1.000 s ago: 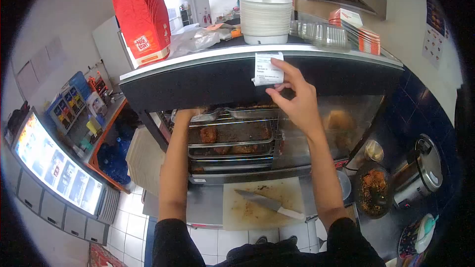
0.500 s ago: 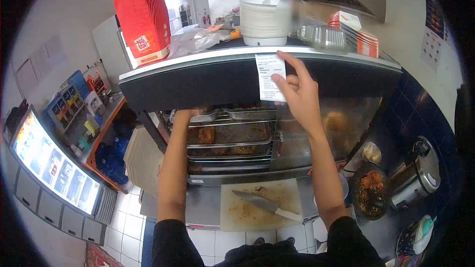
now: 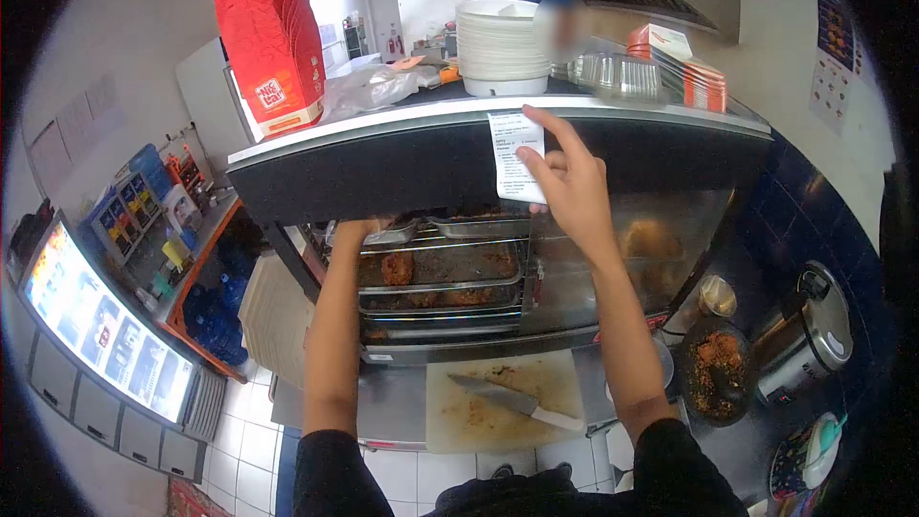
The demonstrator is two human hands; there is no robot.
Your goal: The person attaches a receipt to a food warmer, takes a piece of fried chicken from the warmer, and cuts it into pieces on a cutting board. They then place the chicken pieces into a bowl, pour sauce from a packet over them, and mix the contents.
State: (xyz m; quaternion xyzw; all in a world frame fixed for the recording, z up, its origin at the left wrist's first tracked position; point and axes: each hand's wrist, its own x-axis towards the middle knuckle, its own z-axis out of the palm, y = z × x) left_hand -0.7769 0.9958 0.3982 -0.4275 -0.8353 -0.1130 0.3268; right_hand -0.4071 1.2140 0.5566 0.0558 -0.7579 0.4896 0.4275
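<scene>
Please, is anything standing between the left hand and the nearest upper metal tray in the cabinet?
Nothing visible does. The left hand is at the open side of the cabinet, beside the tray. The black front panel limits the view, so I cannot tell whether they touch.

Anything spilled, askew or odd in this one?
The cutting board looks unwiped: stains and dark scraps mark it, around a knife lying diagonally. The board's front edge also seems to overhang the counter.

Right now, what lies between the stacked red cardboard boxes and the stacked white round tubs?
In the head view, a crumpled translucent plastic bag lies between them, with a small orange object nearer the white tubs.
</scene>
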